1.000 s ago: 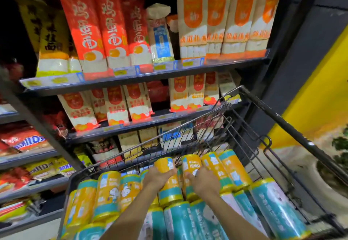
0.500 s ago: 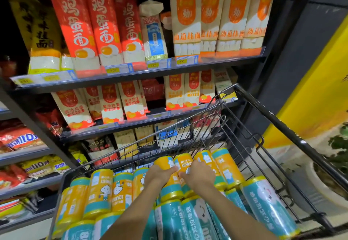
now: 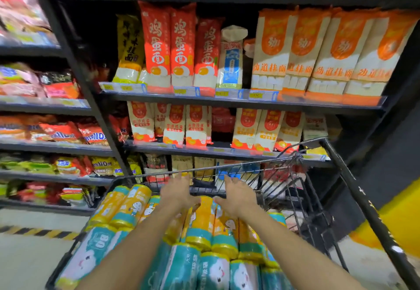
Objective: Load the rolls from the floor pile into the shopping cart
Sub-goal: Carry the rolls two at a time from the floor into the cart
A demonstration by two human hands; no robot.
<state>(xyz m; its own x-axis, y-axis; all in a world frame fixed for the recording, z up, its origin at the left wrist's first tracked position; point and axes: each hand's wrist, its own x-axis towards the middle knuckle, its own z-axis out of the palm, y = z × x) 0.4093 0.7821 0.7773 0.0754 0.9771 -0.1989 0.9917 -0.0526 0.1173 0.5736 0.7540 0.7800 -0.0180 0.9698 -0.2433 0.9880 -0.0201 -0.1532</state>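
Rolls (image 3: 201, 223) wrapped orange-and-teal with cartoon faces fill the cart (image 3: 250, 167) beneath left hand (image 3: 176, 191) and right hand (image 3: 238, 196), fingers spread.

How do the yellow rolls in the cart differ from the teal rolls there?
Colour: the yellow rolls are yellow-orange with teal end bands; the teal rolls are teal with yellow end bands.
Place: the yellow rolls lie at the far end of the cart; the teal rolls lie nearer the camera.
The left hand and right hand are spread over the yellow rolls, not the teal rolls.
Shared: wrapped cylinders with cartoon print, lying lengthwise.
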